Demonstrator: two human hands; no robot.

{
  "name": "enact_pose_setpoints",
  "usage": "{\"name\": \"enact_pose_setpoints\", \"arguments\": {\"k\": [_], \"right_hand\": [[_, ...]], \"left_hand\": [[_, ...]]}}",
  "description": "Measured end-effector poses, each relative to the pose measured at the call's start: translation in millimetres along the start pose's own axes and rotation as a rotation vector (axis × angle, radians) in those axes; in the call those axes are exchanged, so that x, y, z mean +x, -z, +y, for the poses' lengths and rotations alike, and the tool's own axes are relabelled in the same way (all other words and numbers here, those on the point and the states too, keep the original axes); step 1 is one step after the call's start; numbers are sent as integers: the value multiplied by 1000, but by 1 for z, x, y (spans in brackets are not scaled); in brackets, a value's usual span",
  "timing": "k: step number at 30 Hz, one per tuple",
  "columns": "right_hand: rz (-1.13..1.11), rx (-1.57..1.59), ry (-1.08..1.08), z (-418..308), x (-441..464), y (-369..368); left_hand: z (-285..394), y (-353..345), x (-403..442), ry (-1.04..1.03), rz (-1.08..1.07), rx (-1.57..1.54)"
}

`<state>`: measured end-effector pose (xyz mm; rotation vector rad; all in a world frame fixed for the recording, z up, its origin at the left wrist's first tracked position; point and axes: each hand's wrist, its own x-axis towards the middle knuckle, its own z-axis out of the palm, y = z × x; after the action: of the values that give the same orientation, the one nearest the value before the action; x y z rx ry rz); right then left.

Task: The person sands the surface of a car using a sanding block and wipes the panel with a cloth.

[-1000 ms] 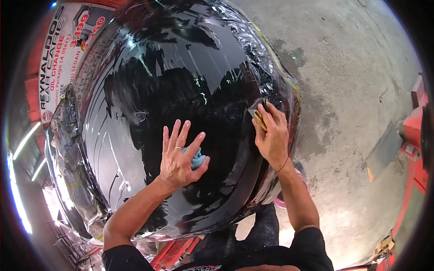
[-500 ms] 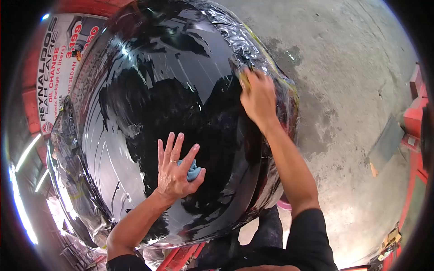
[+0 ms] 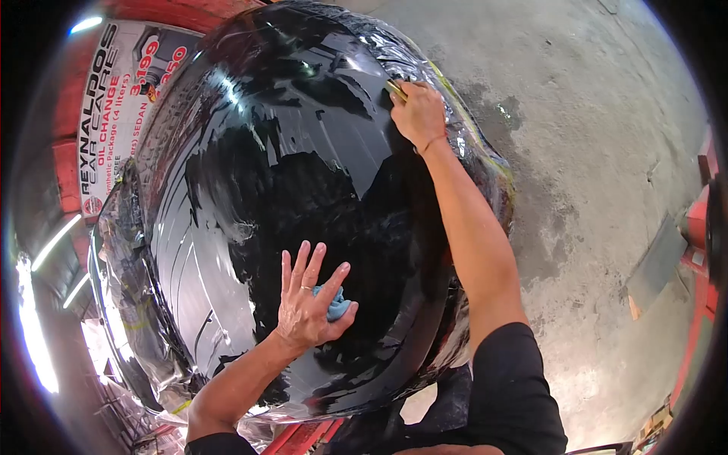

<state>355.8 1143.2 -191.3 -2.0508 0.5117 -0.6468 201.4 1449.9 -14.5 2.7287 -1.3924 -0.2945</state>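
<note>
A glossy, wet black car panel (image 3: 303,189) fills the middle of the view, streaked with dull grey patches. On its lower part rests my left hand (image 3: 309,305), fingers spread, with a bunched blue cloth (image 3: 336,305) held under the palm beside the thumb. Further up, near the panel's right edge, my right hand (image 3: 419,114) grips a small, flat yellowish sanding block (image 3: 396,90) against the surface. Most of the block is hidden by the fingers.
Clear plastic sheeting (image 3: 394,49) borders the panel at the upper right and more plastic (image 3: 136,303) hangs at the left. Concrete floor (image 3: 591,136) lies to the right. A printed car-care banner (image 3: 106,114) stands at the upper left. A grey board (image 3: 656,258) leans at far right.
My right hand has slid up and slightly left along the panel's edge with the sanding block. My left hand still rests on the panel with the cloth; the whole view has shifted slightly.
</note>
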Motion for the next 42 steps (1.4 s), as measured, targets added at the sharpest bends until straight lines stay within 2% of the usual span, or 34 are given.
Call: {"name": "enact_pose_setpoints", "arguments": {"k": [1,4,6,7,9,10,12,13,15,16,17,18,20,22,23,25,26,28,30,33,37,38,39,42], "right_hand": [[6,100,4,-3,-9,13],[-47,80,4,-13,-75,56],[72,71,76,-11,-100,62],[114,62,121,-5,-81,50],[-133,92,-10,-5,-8,29],[-128,105,-5,3,10,18],[-4,139,153,15,22,0],[-53,57,106,15,5,13],[-303,114,-6,-16,-54,83],[-206,268,20,-9,-95,89],[-41,196,52,-14,-133,94],[-62,44,84,-18,-139,96],[2,96,45,-23,-91,68],[-120,33,106,-7,-16,28],[-206,-7,-23,-13,12,20],[-167,13,-3,0,29,1],[-186,12,-45,2,6,12],[-197,166,125,-7,-46,54],[-28,118,71,-24,-133,92],[-5,26,-85,-58,-248,136],[43,-35,-317,-105,-365,147],[65,-13,-377,-112,-377,146],[92,0,-336,-109,-374,145],[208,13,-260,-77,-308,127]], "left_hand": [[1,1,-1,4,-4,0],[-3,1,0,-2,1,-13],[-1,0,0,-4,8,-22],[-1,0,0,-2,5,-26],[-1,0,1,-1,10,-24],[-1,0,0,3,10,-22],[-1,1,0,15,5,-11],[0,1,0,14,8,-21],[0,2,0,13,7,-37],[-1,1,2,18,14,-43],[0,0,2,22,12,-57],[-1,0,3,13,11,-43],[-2,2,4,-11,6,-8],[0,0,2,-15,22,0],[0,0,2,-18,22,9],[0,1,4,-24,20,14],[1,1,3,-23,9,5],[1,-1,2,-3,4,-6],[0,-3,1,-20,16,-1],[1,-3,2,-12,11,24],[2,-4,0,-20,6,37],[2,-4,2,-34,2,41],[1,-5,3,-31,4,47],[4,-5,-1,-12,-6,62]]}}
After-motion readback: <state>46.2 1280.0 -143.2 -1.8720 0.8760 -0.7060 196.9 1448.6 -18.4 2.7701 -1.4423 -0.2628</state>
